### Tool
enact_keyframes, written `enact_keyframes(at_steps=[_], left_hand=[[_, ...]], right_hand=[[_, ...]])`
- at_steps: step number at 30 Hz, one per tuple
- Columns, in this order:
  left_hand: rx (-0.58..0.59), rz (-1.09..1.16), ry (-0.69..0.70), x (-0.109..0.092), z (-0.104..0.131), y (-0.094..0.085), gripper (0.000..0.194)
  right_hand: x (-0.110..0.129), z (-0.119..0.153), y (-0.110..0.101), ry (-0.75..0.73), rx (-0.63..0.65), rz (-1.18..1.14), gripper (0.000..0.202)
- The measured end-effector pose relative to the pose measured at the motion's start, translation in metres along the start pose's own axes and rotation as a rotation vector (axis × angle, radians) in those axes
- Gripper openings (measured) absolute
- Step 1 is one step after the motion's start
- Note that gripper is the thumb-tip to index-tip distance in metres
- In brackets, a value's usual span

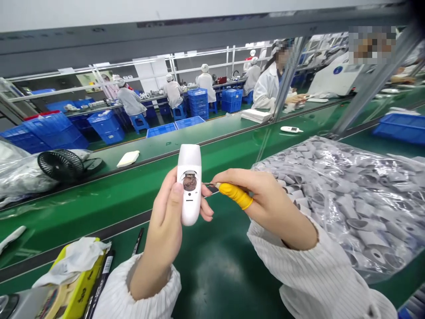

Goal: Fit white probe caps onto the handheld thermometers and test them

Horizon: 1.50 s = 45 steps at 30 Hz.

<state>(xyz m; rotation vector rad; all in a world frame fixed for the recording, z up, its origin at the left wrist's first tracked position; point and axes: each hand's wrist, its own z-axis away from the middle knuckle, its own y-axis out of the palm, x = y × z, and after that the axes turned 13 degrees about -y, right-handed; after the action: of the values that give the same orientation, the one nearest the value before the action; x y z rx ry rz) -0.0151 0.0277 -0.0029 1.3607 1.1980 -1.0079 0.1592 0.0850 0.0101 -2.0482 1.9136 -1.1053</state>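
My left hand point(169, 217) is wrapped round a white handheld device point(191, 212) and holds it upright. A round recess on the device's face lies open, showing coppery, dark parts inside. Beside it my right hand point(265, 199), with a yellow finger cot point(235, 196) on one digit, pinches a thin pointed metal tool point(210, 184). The tool's tip points left at the device's right edge; whether it touches is unclear. Most of the tool is hidden in the fingers.
A clear plastic bag point(361, 212) full of grey-white plastic caps fills the right side. At lower left are a yellow box point(83, 288), tape and a black pen point(137, 241). A green conveyor point(99, 195) runs across, with a black fan point(61, 166) beyond. A co-worker point(268, 84) sits opposite.
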Motion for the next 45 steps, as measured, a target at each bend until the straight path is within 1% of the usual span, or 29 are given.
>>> enact_keyframes(at_steps=[2, 5, 9, 17, 21, 26, 30, 34, 38, 39, 41, 42, 45], left_hand=[[0.003, 0.021, 0.009, 0.001, 0.001, 0.002, 0.027], [0.013, 0.022, 0.007, 0.001, 0.004, 0.004, 0.028], [0.004, -0.002, -0.001, 0.001, 0.006, 0.007, 0.027], [-0.055, -0.019, 0.008, -0.001, 0.007, 0.008, 0.026], [-0.059, -0.017, 0.008, -0.001, 0.008, 0.008, 0.026], [-0.054, -0.017, 0.042, 0.002, 0.007, 0.008, 0.029], [-0.085, -0.050, 0.072, 0.003, 0.006, 0.009, 0.029], [-0.126, -0.146, 0.117, 0.007, 0.006, 0.009, 0.031], [-0.255, -0.366, 0.194, 0.010, 0.003, 0.007, 0.037], [-0.254, -0.386, 0.180, 0.010, 0.002, 0.006, 0.038], [-0.196, -0.335, 0.099, 0.007, 0.001, 0.003, 0.038], [-0.151, -0.273, 0.049, 0.005, 0.000, 0.002, 0.037], [-0.006, -0.071, -0.076, -0.003, -0.001, -0.004, 0.031]], right_hand=[[0.001, 0.001, 0.002, 0.017, -0.002, 0.005, 0.017], [0.002, 0.002, 0.004, 0.038, -0.006, -0.063, 0.010], [0.003, 0.001, 0.004, 0.041, -0.008, -0.087, 0.013], [0.005, 0.000, 0.003, 0.049, -0.011, -0.053, 0.008], [0.006, 0.000, 0.003, 0.045, -0.016, -0.028, 0.010], [0.007, 0.002, 0.001, 0.036, -0.026, 0.025, 0.011], [0.006, 0.002, 0.000, 0.040, -0.015, 0.092, 0.013], [0.005, 0.004, 0.001, 0.030, -0.010, 0.151, 0.013], [0.008, 0.005, 0.003, 0.012, 0.010, 0.294, 0.018], [0.008, 0.005, 0.003, 0.011, 0.027, 0.314, 0.020], [0.006, 0.004, 0.004, 0.022, 0.058, 0.264, 0.020], [0.004, 0.003, 0.004, 0.029, 0.056, 0.190, 0.017], [-0.005, -0.001, 0.007, 0.034, 0.031, -0.141, 0.009]])
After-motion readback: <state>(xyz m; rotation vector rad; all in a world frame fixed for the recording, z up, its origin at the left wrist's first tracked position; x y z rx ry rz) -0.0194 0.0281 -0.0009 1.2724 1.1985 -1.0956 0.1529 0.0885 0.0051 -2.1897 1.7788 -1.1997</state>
